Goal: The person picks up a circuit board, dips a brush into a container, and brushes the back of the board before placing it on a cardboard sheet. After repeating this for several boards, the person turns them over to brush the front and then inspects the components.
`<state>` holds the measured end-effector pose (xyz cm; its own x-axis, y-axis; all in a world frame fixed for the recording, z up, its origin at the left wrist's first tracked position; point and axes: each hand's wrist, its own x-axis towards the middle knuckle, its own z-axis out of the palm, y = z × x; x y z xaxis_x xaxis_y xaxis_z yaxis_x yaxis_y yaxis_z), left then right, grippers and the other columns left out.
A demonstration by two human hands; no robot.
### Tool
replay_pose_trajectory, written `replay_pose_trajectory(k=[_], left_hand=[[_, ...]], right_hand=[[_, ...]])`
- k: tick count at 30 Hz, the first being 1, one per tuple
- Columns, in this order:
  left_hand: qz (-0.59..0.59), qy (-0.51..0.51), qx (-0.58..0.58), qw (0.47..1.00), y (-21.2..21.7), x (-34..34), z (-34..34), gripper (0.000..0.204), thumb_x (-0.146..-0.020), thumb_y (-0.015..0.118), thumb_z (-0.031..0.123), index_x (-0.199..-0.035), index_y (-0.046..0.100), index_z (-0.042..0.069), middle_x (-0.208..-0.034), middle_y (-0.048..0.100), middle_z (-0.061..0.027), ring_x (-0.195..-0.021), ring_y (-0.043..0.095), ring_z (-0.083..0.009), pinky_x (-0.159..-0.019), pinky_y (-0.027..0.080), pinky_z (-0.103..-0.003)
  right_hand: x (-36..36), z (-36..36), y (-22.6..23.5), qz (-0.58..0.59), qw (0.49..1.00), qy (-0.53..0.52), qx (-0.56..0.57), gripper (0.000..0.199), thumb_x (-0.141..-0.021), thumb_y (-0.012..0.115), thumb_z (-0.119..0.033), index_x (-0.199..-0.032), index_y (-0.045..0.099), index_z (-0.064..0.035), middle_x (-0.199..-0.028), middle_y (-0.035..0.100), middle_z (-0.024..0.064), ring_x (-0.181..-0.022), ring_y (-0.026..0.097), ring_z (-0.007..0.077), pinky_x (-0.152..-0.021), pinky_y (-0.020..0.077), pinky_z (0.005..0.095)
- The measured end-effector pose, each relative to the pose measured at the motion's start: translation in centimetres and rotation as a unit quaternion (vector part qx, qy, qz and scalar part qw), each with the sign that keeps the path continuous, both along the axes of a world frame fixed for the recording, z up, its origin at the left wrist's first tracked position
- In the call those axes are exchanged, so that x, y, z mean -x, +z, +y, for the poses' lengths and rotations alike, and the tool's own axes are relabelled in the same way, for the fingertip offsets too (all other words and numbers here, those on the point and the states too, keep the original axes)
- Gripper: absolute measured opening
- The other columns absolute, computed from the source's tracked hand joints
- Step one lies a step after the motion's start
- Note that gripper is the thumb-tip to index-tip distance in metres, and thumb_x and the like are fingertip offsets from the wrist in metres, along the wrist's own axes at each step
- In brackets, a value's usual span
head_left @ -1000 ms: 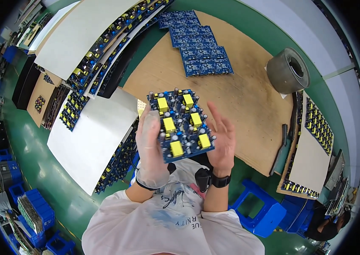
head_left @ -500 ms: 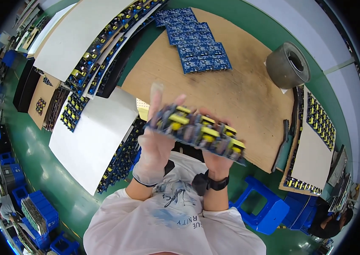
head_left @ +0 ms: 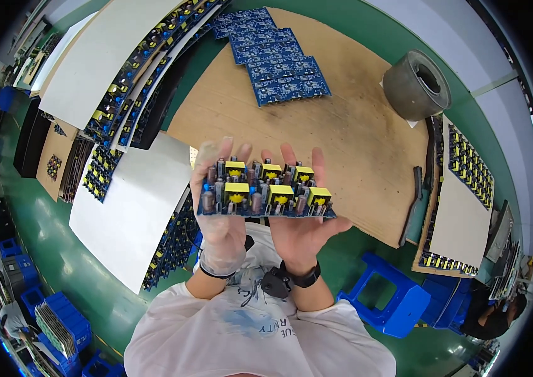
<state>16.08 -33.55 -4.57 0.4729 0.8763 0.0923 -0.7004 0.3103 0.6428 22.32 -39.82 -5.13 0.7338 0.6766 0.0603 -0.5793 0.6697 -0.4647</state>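
Observation:
A blue circuit board panel [head_left: 265, 196] with yellow transformers and dark capacitors lies nearly flat, seen edge-on, across both my palms. My left hand [head_left: 219, 229], in a thin clear glove, supports its left end. My right hand [head_left: 301, 231], bare with a black wristband, supports the right end, fingers spread behind the board. Both hands hover above the near edge of a brown wooden board [head_left: 342, 119].
Several bare blue panels [head_left: 276, 60] lie at the wooden board's far end. A grey roll [head_left: 416, 85] stands at right. Stacks of populated boards under white sheets [head_left: 128, 207] lie left; another stack [head_left: 461, 207] right. A blue stool [head_left: 389, 298] stands below.
The panel has tipped from facing me upright to lying nearly flat and level, and both hands now sit palm-up beneath it.

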Motion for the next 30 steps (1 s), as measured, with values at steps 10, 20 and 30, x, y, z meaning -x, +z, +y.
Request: replay_pose_trajectory(k=[10, 20, 30], left_hand=[[-0.037, -0.01, -0.008, 0.999, 0.0, 0.1, 0.1, 0.096, -0.067, 0.082, 0.033, -0.14, 0.025, 0.01, -0.146, 0.026, -0.0218, -0.133, 0.032, -0.0401, -0.109, 0.029, -0.052], [-0.004, -0.023, -0.069, 0.997, -0.4, 0.2, 0.1, 0.105, -0.066, 0.083, 0.034, -0.145, 0.017, 0.011, -0.147, 0.025, -0.0205, -0.133, 0.031, -0.0392, -0.108, 0.03, -0.051], [-0.007, -0.062, -0.114, 0.992, 0.4, 0.9, 0.0, 0.142, -0.048, 0.084, 0.062, -0.148, 0.0, 0.007, -0.148, 0.015, -0.0251, -0.136, 0.024, -0.0415, -0.11, 0.022, -0.052]], right_hand=[[-0.5, 0.0, 0.5, -0.031, 0.999, 0.015, 0.02, 0.117, -0.061, 0.063, -0.077, -0.145, 0.015, -0.0106, -0.146, 0.02, 0.0272, -0.134, 0.021, 0.0479, -0.109, 0.0232, 0.0572], [-0.7, -0.1, -0.1, -0.003, 1.0, 0.005, -0.004, 0.114, -0.064, 0.061, -0.077, -0.146, 0.016, -0.0115, -0.146, 0.019, 0.0276, -0.134, 0.021, 0.0478, -0.109, 0.0217, 0.0579], [-1.0, -0.2, -0.3, -0.017, 0.999, 0.005, -0.039, 0.124, -0.056, 0.063, -0.08, -0.147, 0.012, -0.0129, -0.148, 0.016, 0.0258, -0.134, 0.022, 0.0473, -0.11, 0.0211, 0.0573]])
